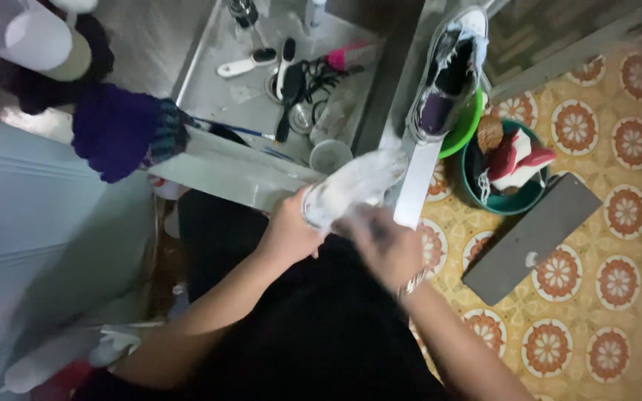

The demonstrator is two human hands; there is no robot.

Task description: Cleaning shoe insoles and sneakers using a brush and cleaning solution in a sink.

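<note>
While a white shoe (357, 184) is gripped by the left hand (289, 234) at the sink (221, 82) edge, the blurred right hand (386, 245) is pressed on it, grip unclear. Nearby are counted two brushes (285, 70), one more shoe (447, 74), two basins (501, 202).

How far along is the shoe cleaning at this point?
Done: nothing clearly; a second shoe sits on the ledge, its state unclear. In hand: left hand holds a white shoe, blurred right hand works at it. Left: brushes lie in the sink.
</note>
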